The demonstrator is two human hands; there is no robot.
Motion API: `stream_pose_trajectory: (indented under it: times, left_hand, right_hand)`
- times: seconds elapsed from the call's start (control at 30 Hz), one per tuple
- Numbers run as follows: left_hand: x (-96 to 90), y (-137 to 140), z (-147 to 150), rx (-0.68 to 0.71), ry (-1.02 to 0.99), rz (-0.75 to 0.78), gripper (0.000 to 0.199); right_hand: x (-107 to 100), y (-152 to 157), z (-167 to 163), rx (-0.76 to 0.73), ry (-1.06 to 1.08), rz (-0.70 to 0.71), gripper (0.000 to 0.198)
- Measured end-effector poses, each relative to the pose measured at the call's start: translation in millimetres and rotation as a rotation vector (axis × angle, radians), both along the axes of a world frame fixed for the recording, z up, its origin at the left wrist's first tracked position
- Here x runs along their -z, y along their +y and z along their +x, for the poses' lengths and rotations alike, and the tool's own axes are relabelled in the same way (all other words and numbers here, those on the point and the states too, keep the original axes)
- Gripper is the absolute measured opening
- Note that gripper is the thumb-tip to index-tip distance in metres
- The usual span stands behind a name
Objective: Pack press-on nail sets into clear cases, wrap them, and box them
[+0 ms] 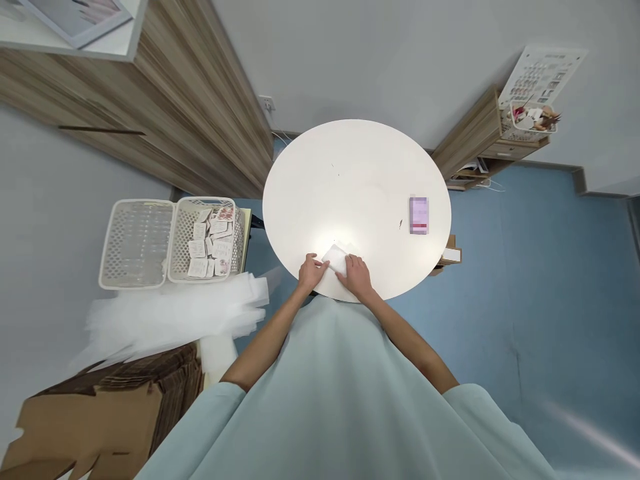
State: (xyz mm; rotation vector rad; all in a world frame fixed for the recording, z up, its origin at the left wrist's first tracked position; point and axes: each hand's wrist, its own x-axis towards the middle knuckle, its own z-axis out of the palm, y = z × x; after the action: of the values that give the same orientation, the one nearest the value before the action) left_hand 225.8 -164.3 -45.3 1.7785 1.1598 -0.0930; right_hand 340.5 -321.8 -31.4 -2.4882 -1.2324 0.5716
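Observation:
A small white, thin square piece (335, 258), perhaps foam sheet or a pouch, lies tilted near the front edge of the round white table (350, 150). At its left corner my left hand (311, 272) pinches it between thumb and fingers. My right hand (357, 275) is closed over its right side, with the thumb along the lower edge. Beyond the right fingers a faint pale corner shows, possibly another layer. What lies inside or under the white piece cannot be made out.
A purple pack (419, 215) lies on the table's right. To the left are a white basket (173, 260) of small printed cards, an opened basket (107, 257), white foam sheets (180, 313) and stacked brown cardboard (100, 420). Wooden cabinets (200, 87) stand behind left.

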Motion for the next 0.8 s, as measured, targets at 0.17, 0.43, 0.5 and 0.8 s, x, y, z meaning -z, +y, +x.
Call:
stream_pose_trajectory:
  times: [0.17, 0.43, 0.5, 0.8]
  left_hand:
    - [-6.1, -12.4, -1.6, -0.13, -0.24, -0.311, 0.038]
    - [-13.5, -51.4, 47.9, -0.033, -0.141, -0.165, 0.054]
    - [-10.0, -61.4, 62.2, -0.024, -0.079, -0.084, 0.063]
    - [-2.0, -73.8, 80.7, 0.026, -0.057, 0.107, 0.056]
  right_hand:
    - [-4.5, -0.9, 0.3, 0.135, 0.148, 0.027, 0.048]
    - [0.6, -25.6, 48.5, 0.25, 0.394, 0.186, 0.044]
    - [6.2, -31.3, 62.9, 0.301, 0.38, 0.223, 0.045]
    - [18.9, -41.3, 74.5, 0.282, 0.297, 0.158, 0.044]
